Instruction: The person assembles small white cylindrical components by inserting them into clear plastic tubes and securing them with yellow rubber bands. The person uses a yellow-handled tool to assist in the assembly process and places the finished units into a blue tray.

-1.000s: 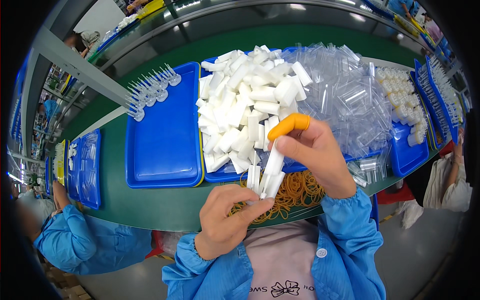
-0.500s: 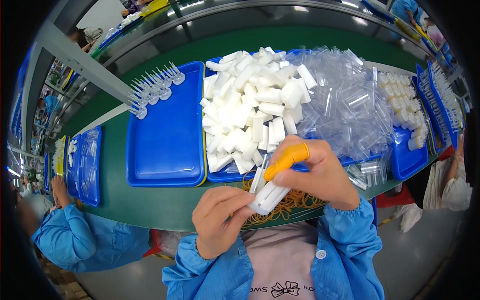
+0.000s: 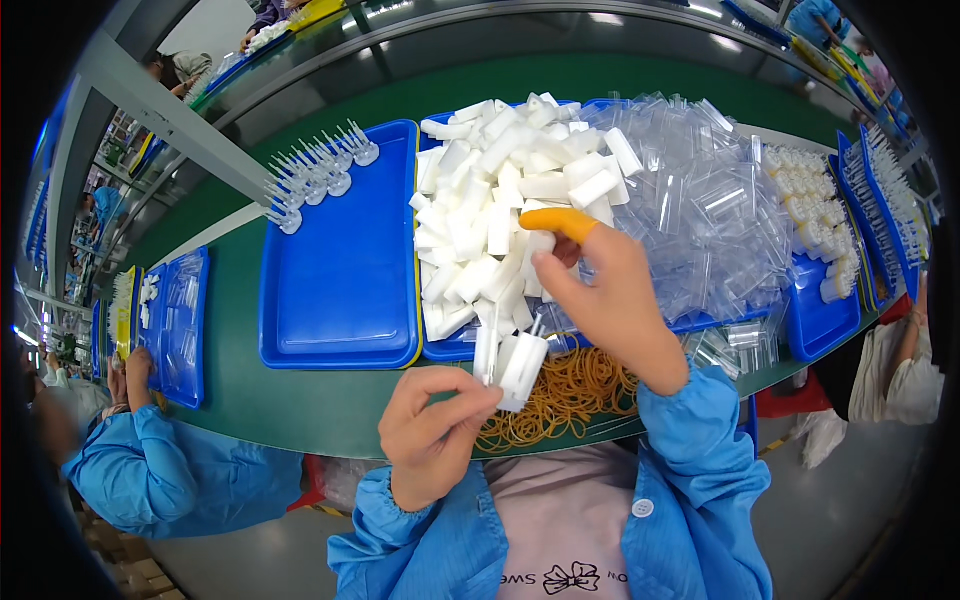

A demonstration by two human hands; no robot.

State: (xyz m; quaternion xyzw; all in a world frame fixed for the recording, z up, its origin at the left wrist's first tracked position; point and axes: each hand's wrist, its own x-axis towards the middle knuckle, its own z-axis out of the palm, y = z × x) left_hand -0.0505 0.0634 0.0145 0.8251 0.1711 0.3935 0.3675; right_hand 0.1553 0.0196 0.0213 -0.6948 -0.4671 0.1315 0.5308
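Note:
My left hand (image 3: 430, 430) pinches the lower end of a clear plastic pronged piece (image 3: 512, 404) above the table's near edge. White foam blocks (image 3: 523, 370) stand upright on it, and thin prong tips show beside them. Over the heap of white foam blocks (image 3: 470, 200) reaches my right hand (image 3: 620, 295), an orange finger cot (image 3: 550, 220) on its index finger. Its thumb and index finger close on one foam block (image 3: 541, 243); the other fingers are partly hidden. Loose tan rubber bands (image 3: 585, 390) lie below the hands.
Left stands a blue tray (image 3: 340, 280) with several clear pronged pieces (image 3: 310, 180) in its far corner. Clear plastic sleeves (image 3: 690, 200) heap up right of the foam. Further right, another blue tray (image 3: 820, 320) holds cream-white pieces (image 3: 805, 205). A co-worker's blue sleeve (image 3: 140, 460) is at left.
My right hand has left the pronged piece and moved up to the foam heap, where it pinches a block. The left hand still holds the piece, now tilted more upright.

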